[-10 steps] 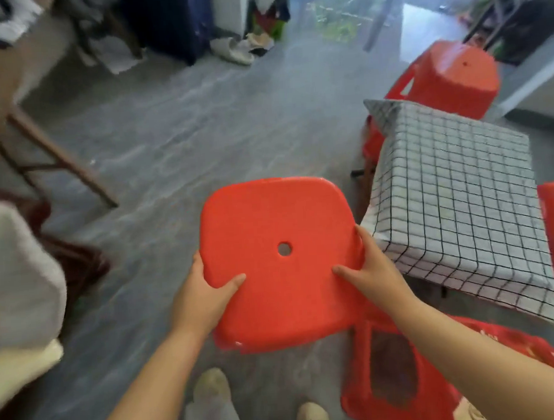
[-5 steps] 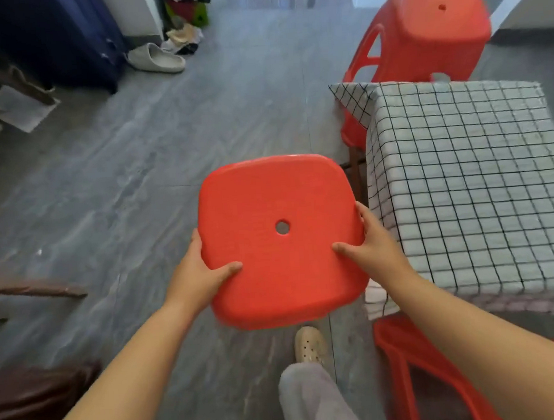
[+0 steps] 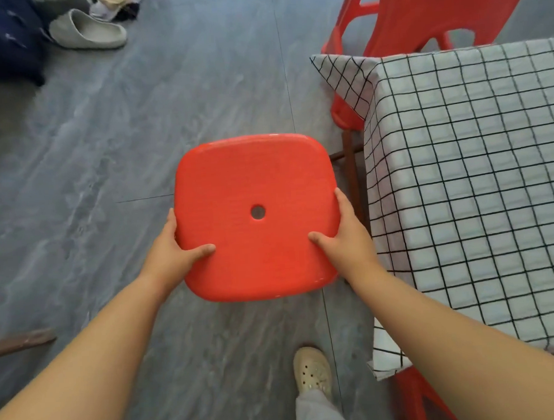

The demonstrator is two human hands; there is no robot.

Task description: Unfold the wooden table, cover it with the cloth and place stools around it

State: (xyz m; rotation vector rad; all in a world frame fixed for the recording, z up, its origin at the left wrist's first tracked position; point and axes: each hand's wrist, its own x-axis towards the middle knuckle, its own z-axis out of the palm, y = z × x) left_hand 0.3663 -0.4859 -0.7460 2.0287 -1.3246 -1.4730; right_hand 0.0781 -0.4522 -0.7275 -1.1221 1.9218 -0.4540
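I hold a red plastic stool (image 3: 252, 192) by its seat, seen from above, with a small round hole in the middle. My left hand (image 3: 175, 250) grips the seat's left edge and my right hand (image 3: 347, 238) grips its right edge. The stool hangs above the grey floor, just left of the table. The table is covered by a white cloth with a black grid (image 3: 479, 180); a brown wooden leg (image 3: 350, 170) shows under the cloth's left edge. A second red stool (image 3: 419, 13) stands at the table's far side. Part of a third red stool (image 3: 417, 398) shows under the near corner.
A grey slipper (image 3: 86, 30) lies on the floor at the top left beside a dark blue object (image 3: 0, 41). A brown wooden piece (image 3: 19, 342) juts in at the left edge. My foot in a beige clog (image 3: 311, 371) stands on the floor below the stool.
I have walked forward along the table's left side with the stool in both hands. The table and far stool now sit closer and further right; my grip has not changed.
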